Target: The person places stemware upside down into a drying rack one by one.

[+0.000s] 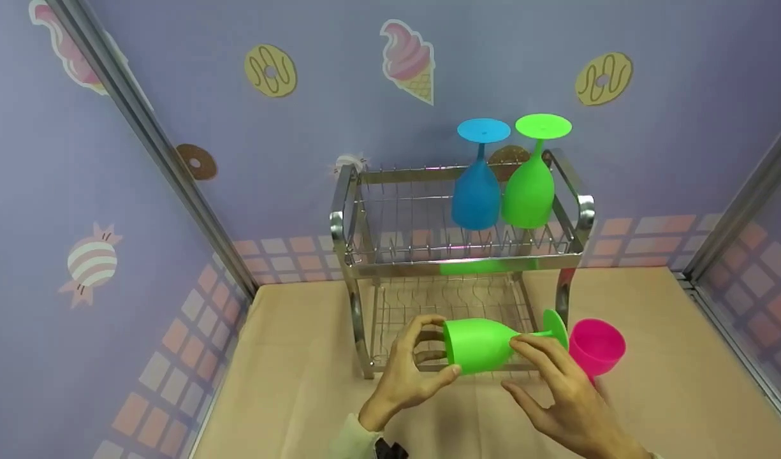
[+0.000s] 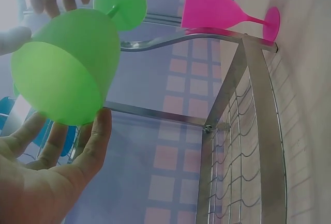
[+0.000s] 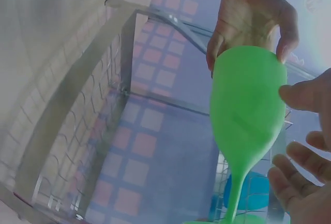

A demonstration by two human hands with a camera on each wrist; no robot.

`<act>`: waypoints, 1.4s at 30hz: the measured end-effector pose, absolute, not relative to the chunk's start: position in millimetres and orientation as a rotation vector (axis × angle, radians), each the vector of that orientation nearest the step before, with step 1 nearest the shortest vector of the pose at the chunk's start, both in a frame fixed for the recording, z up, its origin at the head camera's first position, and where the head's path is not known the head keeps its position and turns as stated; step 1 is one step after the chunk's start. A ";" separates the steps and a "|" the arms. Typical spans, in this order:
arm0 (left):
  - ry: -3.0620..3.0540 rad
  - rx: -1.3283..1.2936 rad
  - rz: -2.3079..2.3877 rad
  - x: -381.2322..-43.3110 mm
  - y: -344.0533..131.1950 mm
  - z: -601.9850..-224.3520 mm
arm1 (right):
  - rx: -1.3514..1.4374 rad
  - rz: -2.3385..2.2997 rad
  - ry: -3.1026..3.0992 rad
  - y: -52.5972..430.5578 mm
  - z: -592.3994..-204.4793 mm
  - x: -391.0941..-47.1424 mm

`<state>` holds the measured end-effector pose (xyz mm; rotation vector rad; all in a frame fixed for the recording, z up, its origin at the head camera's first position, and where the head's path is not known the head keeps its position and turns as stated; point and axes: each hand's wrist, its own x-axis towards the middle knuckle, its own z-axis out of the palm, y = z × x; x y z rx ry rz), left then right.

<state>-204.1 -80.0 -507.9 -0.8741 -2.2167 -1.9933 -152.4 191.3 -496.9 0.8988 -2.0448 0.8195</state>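
A green plastic goblet (image 1: 481,346) lies sideways in the air before the rack, its mouth toward my left hand (image 1: 408,373) and its foot to the right. The left hand grips it at the rim, thumb on the near side and fingers on the far side. In the right wrist view its bowl (image 3: 248,100) hides some of those fingertips. My right hand (image 1: 565,389) is by the lower bowl and stem, fingers extended and fingertips at the bowl's narrow end. Its thumb stands apart from the fingers in the head view.
A two-tier metal dish rack (image 1: 403,266) stands against the patterned back wall. Upside down on its top tier, toward the right, are a blue goblet (image 1: 477,197) and another green goblet (image 1: 529,194). A pink goblet (image 1: 595,347) stands upright on the table right of the rack.
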 end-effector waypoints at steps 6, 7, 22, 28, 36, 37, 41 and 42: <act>-2.178 -0.866 -1.986 -205.1 -88.4 -505.6 | 0.858 1.036 -1.985 189.0 -518.5 -149.2; -2.170 -0.863 -1.988 -205.1 -89.5 -505.6 | 0.842 1.095 -1.984 187.6 -522.3 -148.4; -2.127 -0.908 -2.067 -201.9 -86.3 -504.0 | 0.118 2.507 -1.855 160.5 -528.1 -150.7; -2.158 -0.903 -2.064 -199.5 -82.3 -502.0 | 0.190 2.691 -1.672 155.0 -524.5 -156.7; -2.170 -0.900 -2.072 -198.3 -75.4 -500.2 | 0.315 2.747 -1.562 153.7 -519.1 -161.4; -2.171 -0.900 -2.071 -198.2 -74.7 -500.1 | 0.315 2.751 -1.552 153.3 -518.4 -162.0; -2.173 -0.905 -2.073 -197.2 -71.9 -500.0 | 0.331 2.756 -1.523 152.3 -517.2 -163.0; -2.172 -0.906 -2.077 -196.9 -71.3 -500.0 | 0.345 2.757 -1.513 152.1 -517.2 -163.1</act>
